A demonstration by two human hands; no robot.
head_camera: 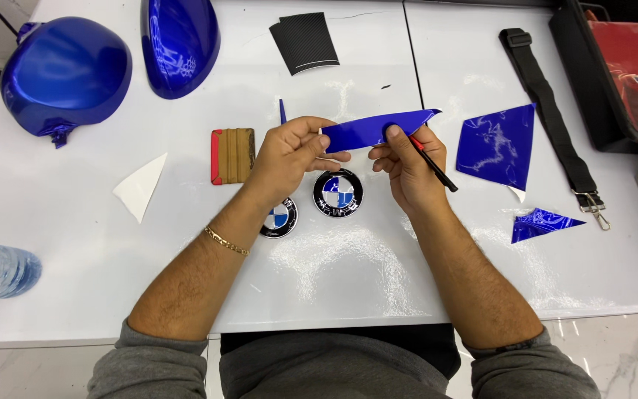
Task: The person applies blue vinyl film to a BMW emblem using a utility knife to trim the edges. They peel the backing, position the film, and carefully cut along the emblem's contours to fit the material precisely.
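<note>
Head view: blue vinyl strip (374, 131) lies left-to-right above the round emblem (338, 192) — left hand (289, 151) pinches one end, right hand (407, 162) — clutching a pen (433, 164) — thumbs its middle.

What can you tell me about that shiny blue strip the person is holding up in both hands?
The glossy blue strip of thin film is long and narrow, wide at the left and tapering to a curled tip at the right. It is held flat above the white table, not touching it. The left hand pinches its left end; the right hand, which also holds a slim black and red tool, presses a thumb on its middle.
</note>
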